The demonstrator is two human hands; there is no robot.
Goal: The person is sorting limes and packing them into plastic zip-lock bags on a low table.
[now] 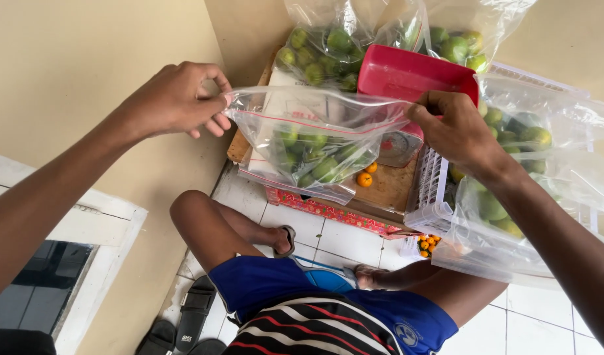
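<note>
Hands stretch a clear zip bag (pixel 312 141) between them at frame centre. Left hand (pixel 174 98) at 9 o'clock of the bag, fingers closed in a pinch on the left corner of the bag mouth. Right hand (pixel 456 128) at 3 o'clock, fingers curled shut on the right corner of the same mouth. Bag's long axis, its zip strip, runs left to right from one hand to the other, pulled taut, slightly sagging mid-span. Both hands about equally near; each touches its own end. Bag body hangs below and away from the strip toward 6 o'clock, holding green limes (pixel 321 164) in its lower half.

Left forearm comes in from 8 o'clock, wrist straight, knuckles up. Right forearm comes in from 4 o'clock, wrist bent down, back of hand toward camera.

Under the bag: wooden board (pixel 387 187) with small orange fruit (pixel 364 179). Red scale tray (pixel 413 72) at 1 o'clock just behind the bag. More bags of limes (pixel 328 49) at 12 o'clock and another bag (pixel 512 131) at 3 o'clock. White basket (pixel 433 181) beside the right wrist. Tiled floor (pixel 335 240) below.
</note>
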